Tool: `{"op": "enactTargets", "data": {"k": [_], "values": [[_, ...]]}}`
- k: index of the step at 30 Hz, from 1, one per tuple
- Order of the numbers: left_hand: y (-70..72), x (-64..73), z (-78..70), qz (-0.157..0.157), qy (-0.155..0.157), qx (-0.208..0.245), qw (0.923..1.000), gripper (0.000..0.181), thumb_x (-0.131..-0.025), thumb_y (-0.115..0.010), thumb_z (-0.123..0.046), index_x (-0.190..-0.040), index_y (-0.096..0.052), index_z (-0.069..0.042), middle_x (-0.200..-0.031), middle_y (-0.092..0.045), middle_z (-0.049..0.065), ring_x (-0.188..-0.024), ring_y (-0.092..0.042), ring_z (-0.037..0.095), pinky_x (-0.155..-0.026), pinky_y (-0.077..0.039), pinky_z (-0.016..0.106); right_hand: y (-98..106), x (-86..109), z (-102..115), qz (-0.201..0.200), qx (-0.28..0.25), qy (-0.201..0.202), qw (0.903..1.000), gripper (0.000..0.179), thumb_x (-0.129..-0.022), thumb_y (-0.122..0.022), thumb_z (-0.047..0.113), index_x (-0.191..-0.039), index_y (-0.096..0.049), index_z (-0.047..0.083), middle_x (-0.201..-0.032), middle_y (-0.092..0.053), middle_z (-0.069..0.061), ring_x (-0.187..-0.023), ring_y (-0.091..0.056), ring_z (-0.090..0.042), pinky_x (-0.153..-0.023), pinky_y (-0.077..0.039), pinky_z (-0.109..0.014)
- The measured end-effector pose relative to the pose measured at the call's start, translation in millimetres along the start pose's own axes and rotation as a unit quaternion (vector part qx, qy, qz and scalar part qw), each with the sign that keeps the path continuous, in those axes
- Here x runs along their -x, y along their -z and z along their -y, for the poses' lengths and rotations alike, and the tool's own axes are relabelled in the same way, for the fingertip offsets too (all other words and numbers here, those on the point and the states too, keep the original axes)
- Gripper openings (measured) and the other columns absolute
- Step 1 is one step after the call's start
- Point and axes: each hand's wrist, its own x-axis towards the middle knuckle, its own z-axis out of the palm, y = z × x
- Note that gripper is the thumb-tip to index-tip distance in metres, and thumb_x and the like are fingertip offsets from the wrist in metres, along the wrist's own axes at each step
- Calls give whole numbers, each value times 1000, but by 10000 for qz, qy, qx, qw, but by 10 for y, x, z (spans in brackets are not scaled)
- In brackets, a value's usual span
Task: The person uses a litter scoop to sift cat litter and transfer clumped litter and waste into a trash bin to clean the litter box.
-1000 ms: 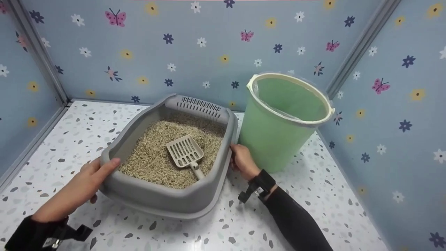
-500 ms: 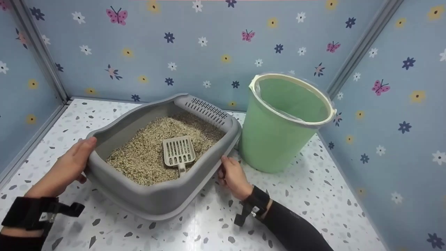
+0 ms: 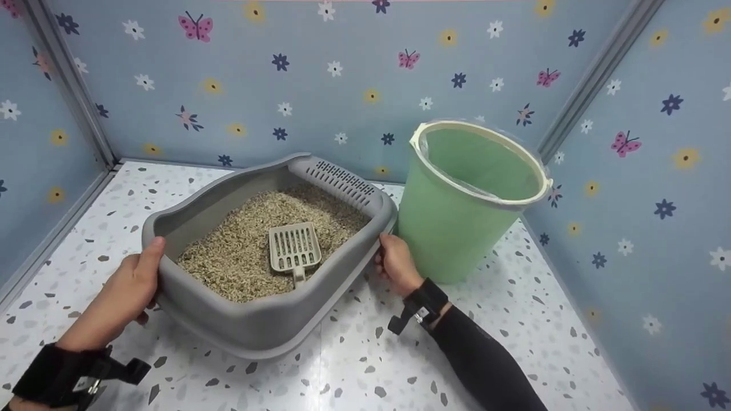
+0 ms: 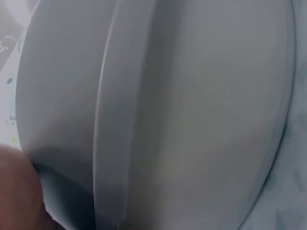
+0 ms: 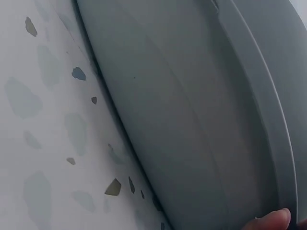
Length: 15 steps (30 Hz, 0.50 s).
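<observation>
A grey litter box [image 3: 251, 325] filled with sand-coloured litter [image 3: 228, 268] stands at an angle on the speckled surface. My left hand [image 3: 123, 291] grips its near left corner, thumb near the top rim and the other fingers mostly hidden below. At the right side, my right hand [image 3: 397, 262] holds the box's outer ledge with curled fingers. Lying on the litter is a beige slotted scoop [image 3: 295, 246], whose handle end is hidden behind the front wall. Both wrist views are filled by the box's outer wall [image 4: 211, 115], and a fingertip [image 5: 276, 219] touches the ledge in the right one.
Close to the right of the box stands a green bin [image 3: 451, 240] with a cream rim and a clear liner. Flowered blue panels [image 3: 320, 85] rise behind and at both sides. Speckled white surface [image 3: 342, 371] lies in front.
The litter box has turned, its front swinging left, with the scoop carried along. The left hand has moved left and a little down; the right hand dropped along the side, then came back up.
</observation>
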Motion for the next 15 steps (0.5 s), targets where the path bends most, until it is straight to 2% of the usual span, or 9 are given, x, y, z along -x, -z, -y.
{"op": "enactTargets", "data": {"k": [3,5,7,8,10,12,15], "values": [[48,-84,42,127,-102,-62,9998,77,-114,-13,-71,-102,-48,-3,-71,-53,11,-61,-55,27,-49,-57,45,-30,59,-35,-71,134,104,9998,35,-122,-39,31,-93,-50,13,-72,-50,0,-54,-46,-11,-45,-34,-23],[104,-158,83,166,-107,-63,9998,79,-114,-12,-72,-105,-49,-2,-70,-53,11,-60,-54,27,-50,-57,45,-63,128,-64,-91,62,170,9998,35,-122,-40,32,-94,-49,13,-72,-49,1,-55,-45,-11,-45,-33,-22],[171,-236,127,179,-35,-6,9998,90,-114,-11,-72,-121,-48,9,-77,-53,15,-65,-54,28,-53,-58,45,-101,219,-99,-53,-75,177,9998,35,-122,-41,32,-94,-48,13,-72,-49,1,-55,-45,-11,-45,-32,-22],[208,-275,145,168,38,43,9998,96,-113,-11,-73,-135,-44,13,-82,-53,17,-69,-54,28,-56,-58,45,-119,269,-117,-18,-115,188,9998,35,-122,-42,32,-94,-48,12,-72,-49,1,-55,-45,-11,-45,-33,-22],[283,-352,169,194,140,186,9995,102,-112,-10,-75,-162,-26,13,-102,-53,30,-80,-56,30,-61,-58,46,-148,364,-147,79,-180,206,9996,35,-121,-43,32,-93,-49,12,-72,-50,0,-55,-47,-11,-46,-34,-23],[338,-408,181,284,202,343,9988,103,-110,-9,-76,-171,-10,8,-121,-48,36,-90,-57,31,-66,-58,48,-154,434,-153,160,-242,131,9995,35,-121,-44,31,-92,-49,12,-72,-51,0,-55,-47,-11,-46,-34,-23],[357,-409,162,533,242,504,9970,105,-109,-7,-79,-171,-14,5,-129,-48,36,-95,-59,31,-69,-58,49,-103,436,-132,198,-360,-54,9991,34,-120,-46,32,-92,-50,12,-72,-51,0,-55,-47,-11,-47,-34,-23]]}}
